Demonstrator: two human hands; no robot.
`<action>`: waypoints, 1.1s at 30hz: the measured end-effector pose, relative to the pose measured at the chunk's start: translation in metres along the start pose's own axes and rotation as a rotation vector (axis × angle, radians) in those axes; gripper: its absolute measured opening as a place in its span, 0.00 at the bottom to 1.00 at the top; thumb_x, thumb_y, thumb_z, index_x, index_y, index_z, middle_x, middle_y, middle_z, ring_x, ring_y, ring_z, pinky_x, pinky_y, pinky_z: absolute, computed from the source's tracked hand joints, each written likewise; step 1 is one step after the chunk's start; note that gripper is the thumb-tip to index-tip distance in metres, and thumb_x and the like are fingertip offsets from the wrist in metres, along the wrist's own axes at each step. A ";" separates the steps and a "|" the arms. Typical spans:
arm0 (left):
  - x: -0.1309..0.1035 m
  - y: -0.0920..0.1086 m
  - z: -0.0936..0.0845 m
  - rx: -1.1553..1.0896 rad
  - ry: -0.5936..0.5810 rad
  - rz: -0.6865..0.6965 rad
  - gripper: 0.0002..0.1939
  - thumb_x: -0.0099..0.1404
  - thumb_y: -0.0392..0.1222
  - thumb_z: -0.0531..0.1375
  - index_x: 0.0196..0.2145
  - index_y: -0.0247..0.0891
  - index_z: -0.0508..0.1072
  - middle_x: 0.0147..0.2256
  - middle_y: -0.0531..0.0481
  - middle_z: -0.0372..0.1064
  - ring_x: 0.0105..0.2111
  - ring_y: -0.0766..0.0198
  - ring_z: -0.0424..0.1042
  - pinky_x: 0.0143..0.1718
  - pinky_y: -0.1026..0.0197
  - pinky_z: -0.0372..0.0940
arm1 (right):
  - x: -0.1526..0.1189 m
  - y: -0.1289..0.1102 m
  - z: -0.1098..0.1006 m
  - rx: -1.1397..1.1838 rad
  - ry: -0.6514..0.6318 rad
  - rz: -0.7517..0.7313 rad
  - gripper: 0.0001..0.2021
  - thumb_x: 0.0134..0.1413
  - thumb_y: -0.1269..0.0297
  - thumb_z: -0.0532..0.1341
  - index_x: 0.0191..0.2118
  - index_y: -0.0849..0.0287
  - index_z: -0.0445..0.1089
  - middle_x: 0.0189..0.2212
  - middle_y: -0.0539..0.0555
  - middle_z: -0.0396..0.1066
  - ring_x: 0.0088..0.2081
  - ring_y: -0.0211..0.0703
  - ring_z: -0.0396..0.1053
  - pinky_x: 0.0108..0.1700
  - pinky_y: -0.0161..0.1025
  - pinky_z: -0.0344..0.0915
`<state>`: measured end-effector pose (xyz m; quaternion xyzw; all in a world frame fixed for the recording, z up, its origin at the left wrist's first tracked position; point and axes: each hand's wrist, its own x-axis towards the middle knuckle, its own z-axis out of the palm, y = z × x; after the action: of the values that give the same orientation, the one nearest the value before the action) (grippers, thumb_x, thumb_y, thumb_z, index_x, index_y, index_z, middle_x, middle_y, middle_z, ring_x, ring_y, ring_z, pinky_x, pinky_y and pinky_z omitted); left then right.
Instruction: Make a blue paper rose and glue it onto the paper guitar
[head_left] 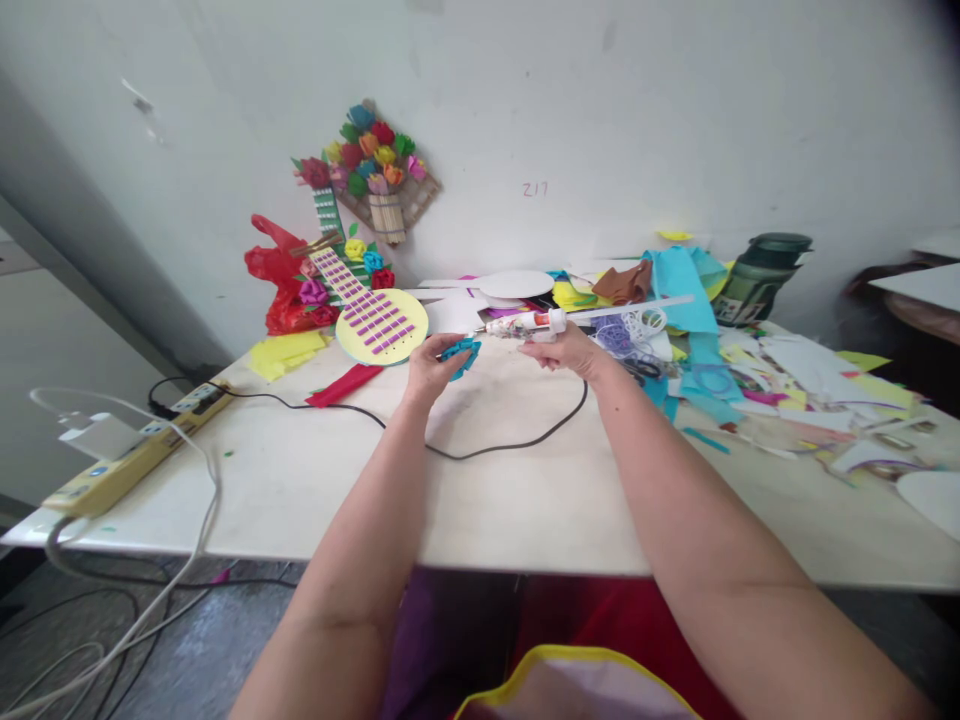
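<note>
We see the blue paper piece [463, 356] in the left hand [429, 372], above the tabletop [517, 510] and nearer to its back edge than to its front edge. We judge this piece very light and soft, probably crepe paper, so a strong squeeze could crush its folds; it seems better to take it low, by its outer side, with only the finger ends. The left fingers are closed in a small pinch, and the piece comes out beyond their tips, toward the right hand [564, 350].

The right fingers are bent around the handle of the white glue gun [525, 322]; whether one of them presses the trigger, we cannot tell. The gun should be stiff and of moderate weight, and we would hold it by the handle, because the nozzle [478, 330] may be hot. This nozzle points to the left, just beside the upper side of the paper and close to the left fingertips; if it touches the paper, we cannot tell. From the back of the gun, a pale stick [637, 307] extends toward the right edge of the tabletop.
</note>
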<state>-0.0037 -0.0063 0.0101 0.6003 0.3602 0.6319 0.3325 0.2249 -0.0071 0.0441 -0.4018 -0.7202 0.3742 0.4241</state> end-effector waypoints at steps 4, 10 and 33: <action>0.001 -0.001 -0.001 -0.128 0.030 -0.020 0.15 0.43 0.39 0.68 0.32 0.36 0.75 0.29 0.49 0.73 0.27 0.65 0.71 0.28 0.63 0.66 | 0.001 0.005 0.000 0.056 0.086 -0.018 0.15 0.37 0.57 0.66 0.22 0.63 0.64 0.13 0.47 0.60 0.14 0.29 0.54 0.15 0.30 0.52; 0.005 -0.003 -0.009 -0.422 0.069 -0.124 0.15 0.43 0.36 0.68 0.32 0.38 0.75 0.30 0.50 0.73 0.28 0.66 0.71 0.29 0.63 0.67 | 0.007 0.019 0.005 -0.087 0.225 0.110 0.13 0.39 0.58 0.64 0.26 0.64 0.67 0.15 0.49 0.62 0.16 0.31 0.57 0.17 0.30 0.54; 0.003 -0.007 -0.005 -0.530 0.071 -0.298 0.13 0.46 0.37 0.67 0.32 0.39 0.72 0.31 0.50 0.70 0.32 0.66 0.70 0.34 0.63 0.66 | 0.011 0.023 0.043 -1.021 -0.122 0.222 0.26 0.44 0.61 0.58 0.54 0.51 0.64 0.47 0.58 0.70 0.45 0.54 0.68 0.40 0.42 0.62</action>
<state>-0.0091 -0.0008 0.0058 0.4107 0.2783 0.6689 0.5535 0.1883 0.0035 0.0121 -0.6087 -0.7873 0.0410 0.0893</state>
